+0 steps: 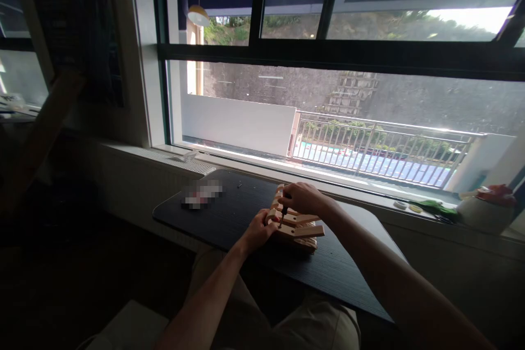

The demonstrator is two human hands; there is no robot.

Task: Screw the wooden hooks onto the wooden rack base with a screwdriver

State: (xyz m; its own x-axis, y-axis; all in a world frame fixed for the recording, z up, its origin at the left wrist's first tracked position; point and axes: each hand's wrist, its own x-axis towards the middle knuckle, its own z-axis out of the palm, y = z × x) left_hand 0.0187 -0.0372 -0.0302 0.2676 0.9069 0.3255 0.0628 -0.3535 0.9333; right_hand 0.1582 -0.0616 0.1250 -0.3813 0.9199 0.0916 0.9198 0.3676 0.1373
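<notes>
In the head view, my right hand [305, 198] is closed around the dark handle of a screwdriver [284, 211]. The shaft points down and its tip meets a pale wooden slatted piece [308, 231] near a corner. Several light wood bars stick out from this piece to the right, and curved wooden parts stand along its left side. My left hand [258, 229] grips the piece at its near left corner, with thumb and fingertips close to the screwdriver tip. A screw under the tip is too small to make out.
The wooden piece rests on a black table [344, 270] with rounded corners. A blurred-out item [203, 194] lies at the table's left, with a small thin object [240, 185] near it. Behind stands a window; its sill [488, 229] holds a rounded pale container [486, 205] at the right.
</notes>
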